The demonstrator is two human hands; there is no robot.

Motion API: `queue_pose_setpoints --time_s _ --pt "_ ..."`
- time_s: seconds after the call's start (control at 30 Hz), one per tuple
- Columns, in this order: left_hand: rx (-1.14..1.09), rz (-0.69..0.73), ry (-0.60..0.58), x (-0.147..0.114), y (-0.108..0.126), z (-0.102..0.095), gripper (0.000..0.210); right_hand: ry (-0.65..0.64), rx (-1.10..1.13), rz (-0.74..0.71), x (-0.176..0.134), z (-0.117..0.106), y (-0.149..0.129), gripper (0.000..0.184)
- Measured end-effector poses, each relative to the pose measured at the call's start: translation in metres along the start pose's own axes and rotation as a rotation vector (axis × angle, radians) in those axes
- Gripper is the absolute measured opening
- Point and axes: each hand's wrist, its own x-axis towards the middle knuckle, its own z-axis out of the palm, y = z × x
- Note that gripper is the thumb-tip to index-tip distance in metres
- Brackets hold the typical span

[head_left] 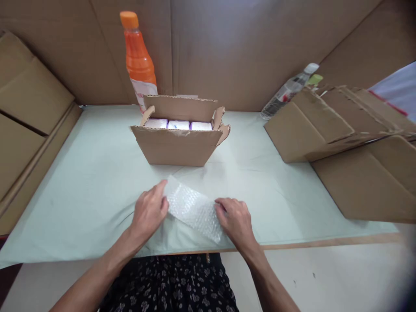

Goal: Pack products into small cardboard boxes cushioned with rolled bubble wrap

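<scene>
A strip of clear bubble wrap (194, 207) stretches between my hands, close to the front edge of the table. My left hand (150, 207) pinches its left end between thumb and fingers. At the right end, my right hand (234, 219) grips the wrap's edge in the same way. Just beyond the wrap stands an open cardboard box (177, 147), its top flaps raised. Three white-topped packs (178, 125) with purple edges sit in a row inside it; their lower parts are hidden by the box wall.
Behind the box rises an orange bottle (139, 56). To the right, a clear bottle (289, 91) leans near open cardboard boxes (325, 130). More cardboard (29, 108) lines the left side. A pale green cloth (87, 173) covers the table, whose front edge is near my waist.
</scene>
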Motion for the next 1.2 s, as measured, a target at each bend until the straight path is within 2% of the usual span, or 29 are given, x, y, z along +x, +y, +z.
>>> queue_pose_setpoints --time_s 0.1,0.2,0.27,0.33,0.4,0.47,0.53,0.6,0.67,0.77,0.83,0.9,0.97,1.03,1.1,1.17,1.2 --pt "0.048 -0.072 0.061 -0.019 -0.018 -0.014 0.044 0.0 -0.08 -0.084 0.038 -0.007 -0.003 0.015" --pt "0.064 0.025 0.242 -0.023 -0.024 -0.015 0.044 0.042 -0.076 -0.143 0.06 -0.002 -0.024 0.026" --pt "0.027 0.159 0.302 -0.018 -0.019 -0.005 0.038 0.022 -0.02 -0.228 0.062 0.01 -0.045 0.032" --pt "-0.022 0.287 0.266 -0.012 -0.015 0.011 0.037 -0.066 0.039 -0.369 0.056 0.024 -0.062 0.035" --pt "-0.081 0.348 0.211 -0.009 -0.015 0.025 0.037 -0.149 0.079 -0.466 0.045 0.035 -0.061 0.036" --pt "-0.161 0.34 0.173 -0.011 -0.02 0.033 0.034 -0.157 0.08 -0.413 0.031 0.035 -0.042 0.035" --pt "-0.231 0.3 0.169 -0.014 -0.027 0.032 0.031 -0.094 0.036 -0.236 0.018 0.025 -0.011 0.033" --pt "-0.217 0.227 0.224 -0.017 -0.033 0.024 0.028 0.0 -0.032 -0.058 0.008 0.012 0.016 0.032" --pt "-0.108 0.108 0.28 -0.018 -0.035 0.017 0.026 0.066 -0.095 0.038 0.004 0.003 0.028 0.035" --pt "0.041 -0.013 0.216 -0.017 -0.031 0.013 0.031 0.042 -0.145 0.047 0.005 0.007 0.018 0.039" --pt "0.035 0.002 0.156 -0.019 -0.026 0.016 0.034 -0.014 -0.114 0.013 0.006 0.014 0.004 0.037" --pt "-0.048 0.067 0.16 -0.023 -0.02 0.014 0.04 -0.059 -0.01 -0.039 0.007 0.014 -0.005 0.039" --pt "-0.168 0.176 0.227 -0.026 -0.013 0.0 0.042 -0.065 0.148 -0.099 0.01 0.001 -0.007 0.039" --pt "-0.255 0.321 0.35 -0.023 -0.004 -0.029 0.039 0.008 0.284 -0.154 0.019 -0.029 -0.005 0.033" --pt "-0.24 0.445 0.526 -0.005 0.007 -0.07 0.033 0.195 0.33 -0.173 0.041 -0.068 -0.004 0.024" --pt "-0.143 0.496 0.707 0.03 0.017 -0.112 0.024 0.435 0.29 -0.16 0.077 -0.107 -0.005 0.019" --pt "-0.118 0.48 0.744 0.052 0.022 -0.13 0.022 0.521 0.268 -0.16 0.1 -0.122 -0.006 0.019"
